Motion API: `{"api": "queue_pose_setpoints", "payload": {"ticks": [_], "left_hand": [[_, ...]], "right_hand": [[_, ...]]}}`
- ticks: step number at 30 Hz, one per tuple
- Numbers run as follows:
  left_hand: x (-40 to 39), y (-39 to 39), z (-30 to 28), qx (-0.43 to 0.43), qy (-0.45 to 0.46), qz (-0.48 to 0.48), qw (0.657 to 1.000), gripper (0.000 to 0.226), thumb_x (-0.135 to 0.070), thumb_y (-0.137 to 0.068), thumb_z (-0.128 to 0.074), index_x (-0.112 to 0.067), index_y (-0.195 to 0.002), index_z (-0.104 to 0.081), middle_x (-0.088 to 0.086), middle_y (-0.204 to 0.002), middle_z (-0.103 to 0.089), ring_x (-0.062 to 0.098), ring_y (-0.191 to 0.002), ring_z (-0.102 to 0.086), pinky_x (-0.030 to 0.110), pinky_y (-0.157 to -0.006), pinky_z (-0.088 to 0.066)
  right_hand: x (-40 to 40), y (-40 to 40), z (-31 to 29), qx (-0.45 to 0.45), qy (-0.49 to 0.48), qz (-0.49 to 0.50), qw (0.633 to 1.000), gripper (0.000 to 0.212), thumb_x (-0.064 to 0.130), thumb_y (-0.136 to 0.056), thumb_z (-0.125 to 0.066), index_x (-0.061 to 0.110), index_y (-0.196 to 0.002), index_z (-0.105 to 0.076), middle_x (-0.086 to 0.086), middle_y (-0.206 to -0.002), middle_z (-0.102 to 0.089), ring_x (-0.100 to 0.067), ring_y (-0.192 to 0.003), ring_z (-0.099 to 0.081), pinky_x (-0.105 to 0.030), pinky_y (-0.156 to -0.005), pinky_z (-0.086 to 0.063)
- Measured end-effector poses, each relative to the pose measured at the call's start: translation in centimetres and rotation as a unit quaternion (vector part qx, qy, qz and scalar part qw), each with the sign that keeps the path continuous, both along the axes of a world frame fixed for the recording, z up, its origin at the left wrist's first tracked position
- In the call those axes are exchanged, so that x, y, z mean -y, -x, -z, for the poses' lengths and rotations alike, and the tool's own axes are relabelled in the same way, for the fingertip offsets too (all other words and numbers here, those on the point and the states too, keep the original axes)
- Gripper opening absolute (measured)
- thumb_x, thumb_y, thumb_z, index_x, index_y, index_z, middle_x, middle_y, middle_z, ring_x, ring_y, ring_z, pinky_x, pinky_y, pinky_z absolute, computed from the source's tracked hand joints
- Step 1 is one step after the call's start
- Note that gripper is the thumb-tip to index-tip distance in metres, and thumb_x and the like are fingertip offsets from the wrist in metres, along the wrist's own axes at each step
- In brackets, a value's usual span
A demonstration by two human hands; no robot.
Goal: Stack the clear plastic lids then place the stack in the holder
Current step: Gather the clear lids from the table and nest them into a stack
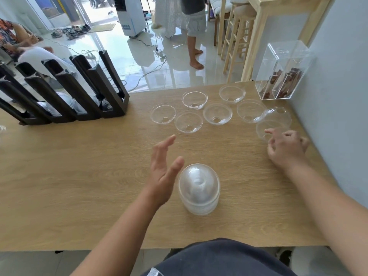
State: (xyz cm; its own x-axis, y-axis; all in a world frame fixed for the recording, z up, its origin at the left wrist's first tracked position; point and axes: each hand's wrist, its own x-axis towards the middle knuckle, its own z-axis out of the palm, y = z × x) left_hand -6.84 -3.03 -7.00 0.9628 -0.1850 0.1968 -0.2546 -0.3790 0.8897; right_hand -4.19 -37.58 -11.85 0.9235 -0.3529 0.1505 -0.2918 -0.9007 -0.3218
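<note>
A: Pale wood grain runs across the whole bench (79, 186). What sits nearest the person?

B: A stack of clear lids (199, 189), domes up, nested one over another, resting on the bench just in front of the dark-clothed lap. The left hand (163, 172) is just beside it on its left, palm turned toward the stack, fingers straight and spread; its grip is released and holds nothing. I cannot tell whether the thumb touches the stack.

A: And the other hand?

B: The right hand (286, 148) is farther out, near the bench's right edge. Its fingers are curled loosely over a single clear lid (266, 129), fingertips at the rim. The grip looks half closed, and I cannot tell whether it actually holds the lid.

A: Beyond that?

B: One more lid (278, 114) lies dome up just behind that one, overlapping it. Then six loose lids, rims up, are spread across the middle of the bench: three in a nearer row (188, 122), and three slightly farther back (194, 100).

A: Where is the holder?

B: The black holder (83, 92) stands at the far left of the bench, well apart from the stack, its slanted slots already carrying some clear pieces low down. At the far right corner, against the wall, stands a clear acrylic box (282, 70) with brown items inside.
</note>
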Motion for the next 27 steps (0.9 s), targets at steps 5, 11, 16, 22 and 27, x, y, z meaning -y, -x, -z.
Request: {"api": "queue_pose_setpoints", "payload": {"ticks": [5,11,16,22,27], "left_hand": [[-0.3,-7.3,1.8,-0.025,-0.248,-0.006,0.968,0.034,-0.04,-0.085,-0.062,-0.04,-0.119,-0.059,-0.01,-0.148,-0.038,0.026,-0.141,-0.02,0.045,-0.116,-0.017],[0.9,-12.2,2.5,-0.011,-0.508,0.091,0.856,0.04,-0.038,-0.088,-0.053,-0.046,-0.127,-0.055,-0.01,-0.163,-0.011,0.03,-0.148,0.013,0.051,-0.115,0.008],[2.1,-11.6,3.0,0.022,-0.502,0.102,0.859,0.042,-0.036,-0.09,-0.053,-0.042,-0.132,-0.055,-0.021,-0.142,-0.045,0.025,-0.149,-0.003,0.045,-0.113,0.001],[0.3,-6.5,0.3,-0.182,0.035,0.012,0.983,0.031,-0.014,-0.091,-0.063,-0.026,-0.12,-0.067,-0.008,-0.115,-0.069,0.012,-0.111,-0.062,0.033,-0.097,-0.046],[-2.3,-3.3,2.4,-0.354,0.29,-0.085,0.885,0.035,-0.014,-0.085,-0.069,-0.018,-0.118,-0.061,0.008,-0.114,-0.064,0.016,-0.091,-0.064,0.032,-0.085,-0.049]], "right_hand": [[-3.0,1.7,-2.9,0.146,-0.432,0.005,0.89,0.043,0.004,-0.088,-0.059,0.033,-0.118,-0.052,-0.001,-0.083,-0.068,-0.017,-0.078,-0.062,-0.032,-0.076,-0.048],[-6.6,2.4,-2.2,0.027,-0.807,0.164,0.567,0.035,-0.007,-0.091,-0.045,0.019,-0.111,-0.056,-0.008,-0.074,-0.068,-0.015,-0.06,-0.066,-0.023,-0.06,-0.052],[-5.5,3.6,-0.6,-0.015,-0.651,0.117,0.75,0.039,0.015,-0.089,-0.064,0.014,-0.127,-0.052,-0.007,-0.103,-0.059,-0.011,-0.077,-0.057,-0.023,-0.066,-0.045],[-5.7,4.5,0.5,-0.086,-0.283,-0.004,0.955,0.093,0.055,-0.057,-0.083,0.04,-0.137,-0.037,0.007,-0.148,-0.024,-0.022,-0.136,-0.026,-0.039,-0.111,-0.025],[-5.8,4.5,1.7,-0.073,-0.172,-0.016,0.982,0.095,0.058,-0.059,-0.08,0.04,-0.141,-0.035,0.012,-0.145,-0.041,-0.026,-0.128,-0.034,-0.04,-0.102,-0.03]]}}
